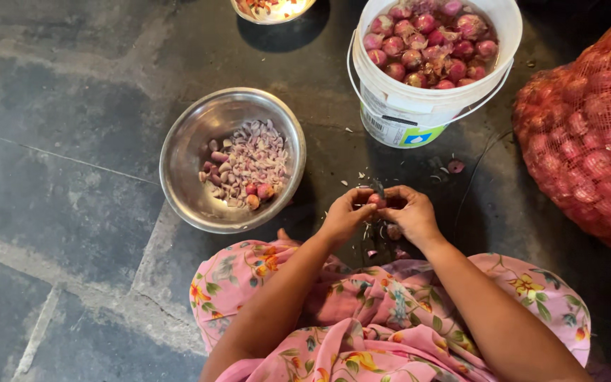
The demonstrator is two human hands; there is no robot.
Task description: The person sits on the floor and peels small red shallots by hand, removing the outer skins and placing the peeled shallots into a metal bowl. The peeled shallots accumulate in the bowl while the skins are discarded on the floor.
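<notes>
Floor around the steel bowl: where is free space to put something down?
Bare stone floor lies left of the steel bowl and below it, beside the pink skirt. It is crowded between the white bucket, the red mesh sack and both hands, with peel scraps there.

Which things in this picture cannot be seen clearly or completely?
- Small onion, head view: mostly covered by the fingers of the left hand and right hand.
- Dark tool between the hands: too small to identify.
- Top bowl: cut off by the upper edge.
- Red mesh sack: cut off by the right edge.
- White bucket: its depth under the top onions is hidden.
</notes>
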